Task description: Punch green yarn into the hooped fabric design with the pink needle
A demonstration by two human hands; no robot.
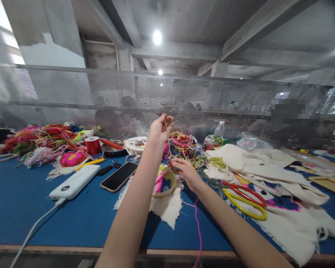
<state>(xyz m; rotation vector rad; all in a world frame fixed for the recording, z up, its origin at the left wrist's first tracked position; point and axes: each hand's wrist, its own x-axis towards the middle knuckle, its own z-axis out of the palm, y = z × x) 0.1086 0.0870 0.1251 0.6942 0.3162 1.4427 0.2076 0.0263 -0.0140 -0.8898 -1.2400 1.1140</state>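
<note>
A thin tan strand of yarn (168, 139) runs almost upright between my two hands. My left hand (161, 128) is raised above the table with the strand's upper part at its fingers. Lower down, my right hand (184, 172) pinches the strand's bottom end between thumb and fingers. Just below it lies a small embroidery hoop (171, 191) on frayed white cloth (166, 214), with pink and dark blue yarn work inside; my left forearm hides part of it. Behind my hands rises a pile of multicoloured yarn (184, 147).
Red-and-yellow-handled scissors (247, 214) lie on cream fabric (248, 158) at right. To the left are a phone (119, 177), a cabled white power bank (75, 182), a red spool (92, 145) and heaped yarn (44, 139). A perforated metal screen (72, 85) stands behind the blue table (80, 227).
</note>
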